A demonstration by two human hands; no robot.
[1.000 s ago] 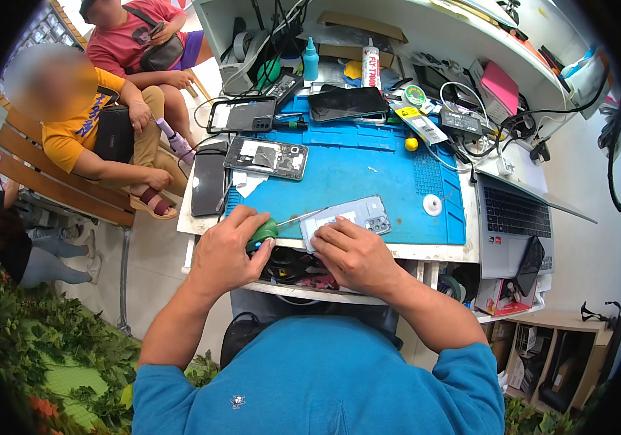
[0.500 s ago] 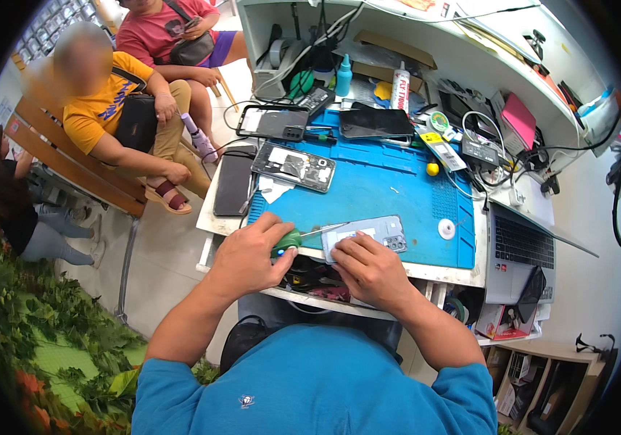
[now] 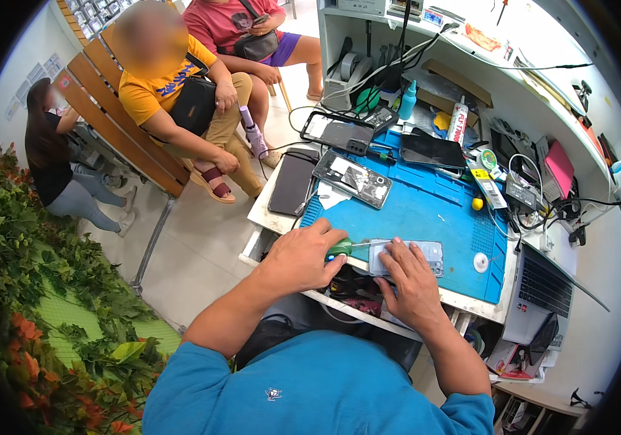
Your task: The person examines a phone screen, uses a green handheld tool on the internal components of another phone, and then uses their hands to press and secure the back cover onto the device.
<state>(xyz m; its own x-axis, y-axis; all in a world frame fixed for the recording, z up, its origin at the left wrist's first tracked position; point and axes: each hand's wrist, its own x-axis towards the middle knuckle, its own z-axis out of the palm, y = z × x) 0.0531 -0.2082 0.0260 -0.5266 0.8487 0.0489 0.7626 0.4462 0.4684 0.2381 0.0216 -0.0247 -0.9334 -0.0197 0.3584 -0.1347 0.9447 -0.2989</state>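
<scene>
My left hand [image 3: 301, 259] is closed around a green handle [image 3: 339, 249] whose thin metal shaft reaches right across a pale blue-grey phone back [image 3: 432, 255]. My right hand [image 3: 412, 290] rests on that phone back with fingers stretched across it, near the shaft's tip. The phone back lies at the front edge of the blue mat [image 3: 462, 217]; what is under my fingers is hidden. Above it lie an opened phone [image 3: 354, 185], a dark phone [image 3: 292, 185] and a small white round disc [image 3: 480, 262].
Cables, bottles and tools crowd the bench shelf [image 3: 499, 51]. An open laptop [image 3: 542, 286] stands at the right, over a lower cubby. Two seated people [image 3: 172, 109] face the bench from the left, a third person [image 3: 56, 174] stands behind them, and artificial foliage [image 3: 13, 304] covers the lower left.
The view has swung, so the bench sits farther right and more people show. My right hand's fingers have gone from curled to stretched over the phone back; my left hand keeps its grip.
</scene>
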